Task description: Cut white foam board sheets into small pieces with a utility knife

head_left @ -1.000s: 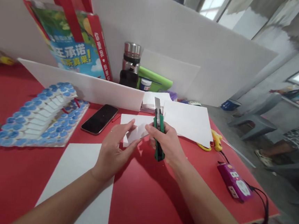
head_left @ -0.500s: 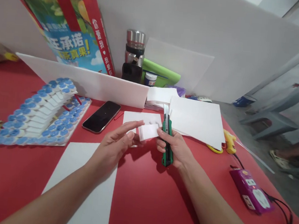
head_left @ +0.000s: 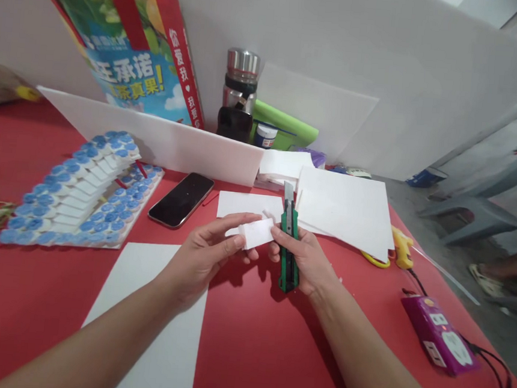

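A small white rectangular piece [head_left: 257, 234], like foam board or card, is held above the table between my two hands. My left hand [head_left: 209, 244] pinches its left end between thumb and fingers. With thumb and fingertip, my right hand [head_left: 301, 250] touches the piece's right end. The same right hand grips a green and black utility knife [head_left: 289, 239], its blade out and pointing away from me. A white sheet [head_left: 234, 204] lies on the table just behind the hands, and a larger white sheet [head_left: 160, 330] lies under my left forearm.
Left stands a stepped model with blue rolled flowers [head_left: 44, 208], beside a phone [head_left: 182, 199]. White boards [head_left: 345, 207] are stacked at right. A yellow glue gun [head_left: 401, 247] and purple power strip [head_left: 440, 337] sit near the table's right edge. A steel flask [head_left: 242, 75] stands behind.
My left thumb and fingers have closed on the left end of the white piece, where they were looser before. The view has shifted slightly; the knife stays in my right hand.
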Demonstrator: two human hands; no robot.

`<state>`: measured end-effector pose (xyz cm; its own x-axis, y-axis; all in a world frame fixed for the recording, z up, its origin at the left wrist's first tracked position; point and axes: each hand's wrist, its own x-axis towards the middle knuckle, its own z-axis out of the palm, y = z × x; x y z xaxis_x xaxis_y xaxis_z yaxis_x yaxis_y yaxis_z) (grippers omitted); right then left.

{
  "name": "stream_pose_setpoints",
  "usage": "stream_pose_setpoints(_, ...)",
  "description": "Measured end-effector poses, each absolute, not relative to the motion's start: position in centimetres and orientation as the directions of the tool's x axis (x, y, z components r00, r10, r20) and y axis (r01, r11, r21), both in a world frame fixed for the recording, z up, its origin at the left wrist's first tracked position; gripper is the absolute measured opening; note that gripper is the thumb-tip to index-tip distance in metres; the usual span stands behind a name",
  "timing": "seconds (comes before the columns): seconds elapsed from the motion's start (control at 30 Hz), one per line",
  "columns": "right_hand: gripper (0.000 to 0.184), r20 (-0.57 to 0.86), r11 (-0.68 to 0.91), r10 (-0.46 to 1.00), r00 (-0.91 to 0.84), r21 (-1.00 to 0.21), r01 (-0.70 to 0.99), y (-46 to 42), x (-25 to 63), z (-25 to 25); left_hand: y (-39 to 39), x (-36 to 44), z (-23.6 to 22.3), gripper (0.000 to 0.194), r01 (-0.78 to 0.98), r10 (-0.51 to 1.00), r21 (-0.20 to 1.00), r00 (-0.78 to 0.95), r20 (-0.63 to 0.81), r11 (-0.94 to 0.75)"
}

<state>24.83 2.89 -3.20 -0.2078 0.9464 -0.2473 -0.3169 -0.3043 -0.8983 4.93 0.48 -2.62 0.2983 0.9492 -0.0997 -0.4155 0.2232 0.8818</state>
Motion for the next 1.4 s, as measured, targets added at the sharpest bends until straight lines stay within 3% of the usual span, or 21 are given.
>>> stream_pose_setpoints(0.4,0.041,-0.227,-0.249,0.967,-0.115,-0.937,-0.245,3.1,24.9,-2.9,0.6,4.8,-2.9,0.048,-0.416,0.956,0.873,0.246,-0.161,0.254)
stream_pose_setpoints(0.6,0.034,-0.139,-0.149,0.988,-0.063,-0.964,-0.22,2.5,24.5,-2.6,0.9,5.1,-3.1,0.063,-0.381,0.95,0.873,0.185,-0.25,0.304)
stream_pose_setpoints(0.8,0.033,-0.192,-0.219,0.972,-0.134,-0.949,-0.227,2.0,24.3,-2.3,0.7,5.2,-4.0,0.043,-0.272,0.969,0.934,0.154,-0.194,0.23)
stream_pose_setpoints(1.07,0.038,-0.197,-0.286,0.949,-0.245,-0.867,-0.409,2.5,24.6,-1.6,1.1,4.6,-2.9,0.043,-0.375,0.914,0.838,0.249,-0.321,0.397)
stream_pose_setpoints(1.23,0.049,-0.152,-0.296,0.919,-0.363,-0.875,-0.383,2.2,24.8,-1.6,1.1,4.6,-2.6,0.047,-0.448,0.877,0.777,0.399,-0.269,0.443)
stream_pose_setpoints(1.4,0.038,-0.093,-0.235,0.919,-0.382,-0.909,-0.344,1.4,24.4,-1.8,0.8,4.6,-3.1,0.043,-0.403,0.838,0.803,0.507,-0.204,0.439)
